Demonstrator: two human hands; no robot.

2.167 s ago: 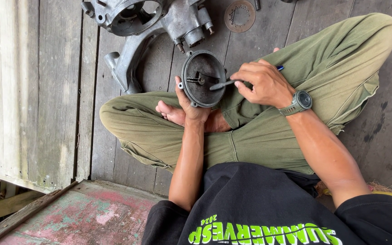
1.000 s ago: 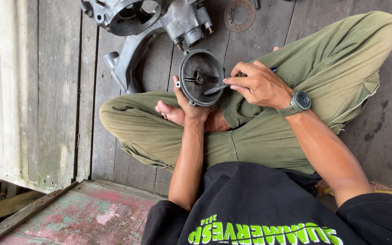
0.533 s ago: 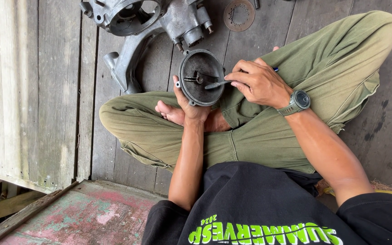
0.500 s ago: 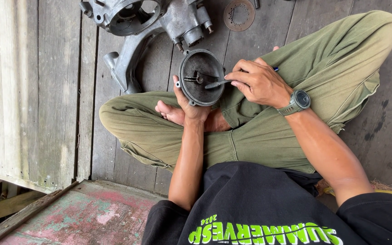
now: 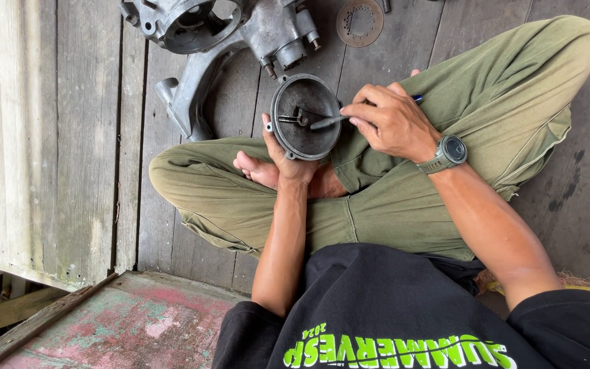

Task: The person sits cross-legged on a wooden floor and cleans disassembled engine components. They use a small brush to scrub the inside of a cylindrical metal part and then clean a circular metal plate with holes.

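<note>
Two hands: both ours, both busy over our crossed legs in green trousers (image 5: 404,205).
Far left: we saw weathered floor planks (image 5: 69,137) and, nearer us, a step with worn red paint (image 5: 131,328).
Upper left: a grey metal engine casing (image 5: 227,34) lay on the planks, just beyond our knee.
Left hand (image 5: 288,160): we cupped it from below around the round dark cover (image 5: 303,116), fingers closed on its rim, holding it tilted above our bare foot (image 5: 257,169).
Top centre: a thin perforated metal disc (image 5: 360,22) lay flat on the floor.
Right hand (image 5: 390,123): we pinched a slim tool (image 5: 329,121), its tip inside the cover's hollow.
Right wrist: we wore a grey watch (image 5: 448,152).
</note>
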